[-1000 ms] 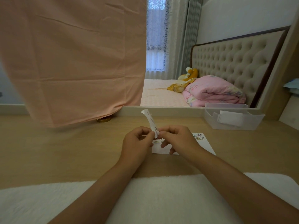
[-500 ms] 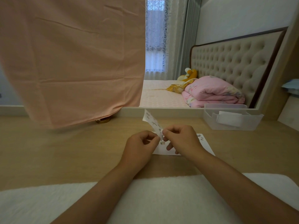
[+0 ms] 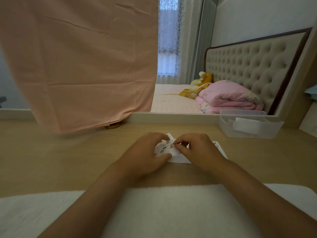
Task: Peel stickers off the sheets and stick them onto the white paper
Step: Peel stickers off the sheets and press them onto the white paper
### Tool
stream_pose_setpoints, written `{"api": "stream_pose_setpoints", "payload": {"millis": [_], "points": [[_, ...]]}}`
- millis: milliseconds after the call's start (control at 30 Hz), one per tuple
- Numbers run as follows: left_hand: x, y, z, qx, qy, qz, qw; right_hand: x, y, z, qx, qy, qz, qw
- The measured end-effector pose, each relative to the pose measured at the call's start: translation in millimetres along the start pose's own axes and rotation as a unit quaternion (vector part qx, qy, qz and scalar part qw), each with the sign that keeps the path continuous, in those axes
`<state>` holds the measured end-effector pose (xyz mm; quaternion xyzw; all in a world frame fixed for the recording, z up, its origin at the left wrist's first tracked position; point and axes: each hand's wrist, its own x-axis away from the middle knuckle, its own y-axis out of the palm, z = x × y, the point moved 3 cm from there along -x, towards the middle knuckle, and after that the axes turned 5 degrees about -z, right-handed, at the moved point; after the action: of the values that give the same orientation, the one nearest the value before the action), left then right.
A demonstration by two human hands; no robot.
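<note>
Both of my hands meet low over the middle of the desk (image 3: 68, 160). My left hand (image 3: 145, 155) grips the sticker sheet (image 3: 163, 147), fingers curled over its far edge and thumb under its near edge, so the printed side bows up toward me. My right hand (image 3: 200, 152) has its fingers bent and its fingertips (image 3: 176, 145) pinched at the sheet's right edge; I cannot tell whether a sticker has lifted between them. Just beneath both hands the white paper (image 3: 181, 159) lies flat on the desk, and a few small stickers (image 3: 215, 144) show at its far right corner. My forearms cross a white mat (image 3: 171, 212) at the near edge. Far right stands a clear plastic bin (image 3: 248, 133). Far left hangs a peach cloth (image 3: 77, 66), with a gold round object (image 3: 112, 126) under its hem. Beyond lies a folded pink quilt (image 3: 228, 98).
</note>
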<state>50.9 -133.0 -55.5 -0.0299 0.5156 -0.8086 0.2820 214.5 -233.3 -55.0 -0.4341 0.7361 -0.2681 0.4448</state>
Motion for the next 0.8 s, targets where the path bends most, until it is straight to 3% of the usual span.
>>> {"api": "stream_pose_setpoints", "payload": {"millis": [167, 333, 567, 800], "points": [[-4, 20, -8, 0.013, -0.016, -0.083, 0.996, 4, 4, 4, 0.052, -0.010, -0.070, 0.996], [-8, 33, -18, -0.067, -0.001, -0.109, 0.992, 8, 8, 6, 0.157, -0.037, -0.125, 0.979], [-9, 37, -20, -0.092, 0.001, -0.080, 0.993, 9, 14, 10, 0.203, -0.107, -0.104, 0.968], [-6, 38, -24, -0.103, -0.013, -0.067, 0.992, 12, 16, 8, 0.206, -0.205, -0.016, 0.957]]}}
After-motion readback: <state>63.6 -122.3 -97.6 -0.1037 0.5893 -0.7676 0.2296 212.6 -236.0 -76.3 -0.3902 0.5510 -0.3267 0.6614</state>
